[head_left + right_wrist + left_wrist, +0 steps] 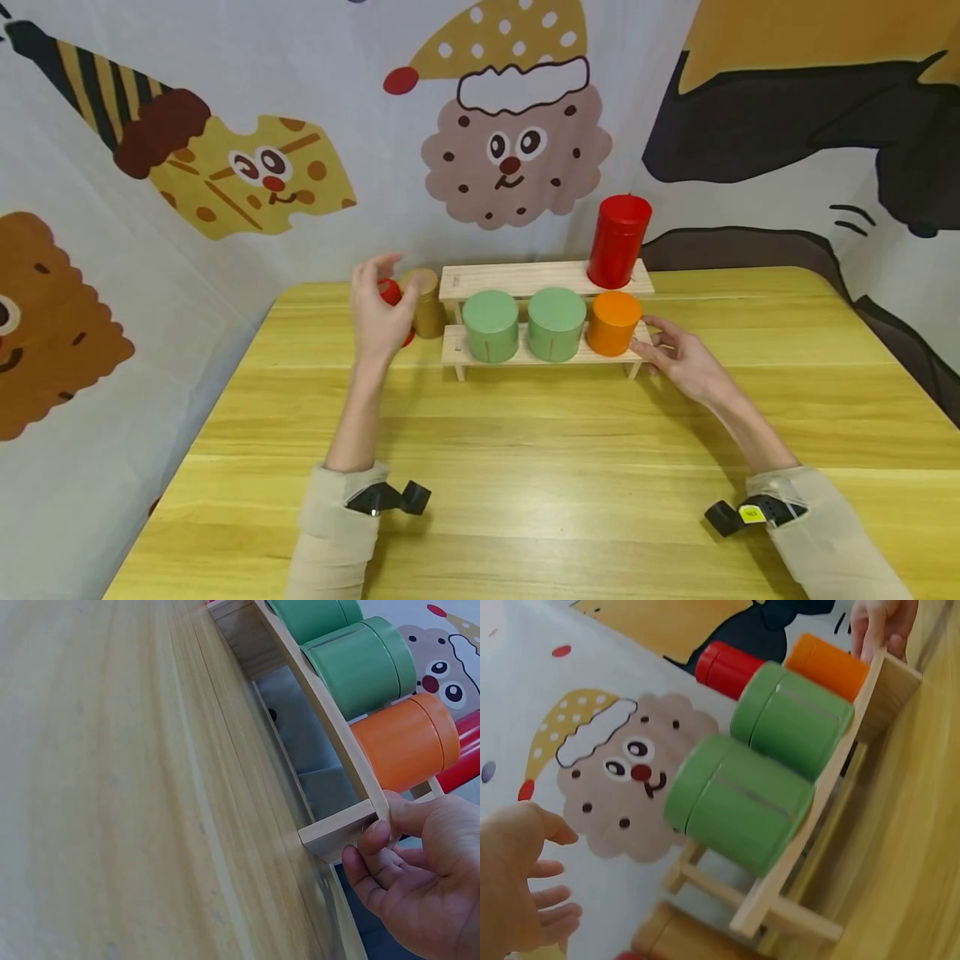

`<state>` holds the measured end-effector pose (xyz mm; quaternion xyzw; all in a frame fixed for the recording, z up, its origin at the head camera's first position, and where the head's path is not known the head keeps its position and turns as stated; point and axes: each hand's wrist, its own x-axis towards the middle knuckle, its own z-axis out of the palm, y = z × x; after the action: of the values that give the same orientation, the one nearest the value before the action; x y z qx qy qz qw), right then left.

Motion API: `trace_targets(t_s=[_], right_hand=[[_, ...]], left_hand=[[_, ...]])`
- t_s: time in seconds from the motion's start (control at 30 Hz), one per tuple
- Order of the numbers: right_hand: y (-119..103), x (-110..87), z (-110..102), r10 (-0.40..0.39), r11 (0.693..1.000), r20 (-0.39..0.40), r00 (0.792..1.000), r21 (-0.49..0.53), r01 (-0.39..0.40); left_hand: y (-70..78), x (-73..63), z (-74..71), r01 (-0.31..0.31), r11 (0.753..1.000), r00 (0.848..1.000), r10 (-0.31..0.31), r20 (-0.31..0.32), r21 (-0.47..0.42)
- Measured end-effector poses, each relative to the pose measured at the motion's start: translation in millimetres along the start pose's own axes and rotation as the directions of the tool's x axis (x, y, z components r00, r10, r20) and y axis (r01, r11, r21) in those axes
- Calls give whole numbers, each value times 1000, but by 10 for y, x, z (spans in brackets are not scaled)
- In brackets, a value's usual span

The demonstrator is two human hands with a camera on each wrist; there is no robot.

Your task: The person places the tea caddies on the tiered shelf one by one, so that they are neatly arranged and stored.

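Your right hand (678,354) pinches right end of wooden rack (540,354), beside orange can (613,323). Your left hand (378,312), fingers spread, hovers near brown cylinder (427,304); bare table (525,467) in front.

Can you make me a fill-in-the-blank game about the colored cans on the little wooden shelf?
1. The lower step of the wooden shelf holds two green cans and one ____ can.
2. The tall can on the top step is ____.
3. The right hand pinches the ____ end of the shelf.
4. The left hand is beside a ____ can standing on the table.

Missing words: orange; red; right; gold
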<state>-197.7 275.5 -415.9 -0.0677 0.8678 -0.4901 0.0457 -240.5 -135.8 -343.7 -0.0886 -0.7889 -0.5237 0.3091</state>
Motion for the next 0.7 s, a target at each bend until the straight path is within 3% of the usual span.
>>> trace_targets(t_s=[0.2,0.7], right_hand=[[-7,-5,3,5,1000,-3,1000,10,-5],[-9,1,1,12,1000,-7,1000,-12,-12]], left_hand=[[-129,-33,-100,88,993,996,-90,23,78],[-554,-62,-195,205,955,975,-219,43,217]])
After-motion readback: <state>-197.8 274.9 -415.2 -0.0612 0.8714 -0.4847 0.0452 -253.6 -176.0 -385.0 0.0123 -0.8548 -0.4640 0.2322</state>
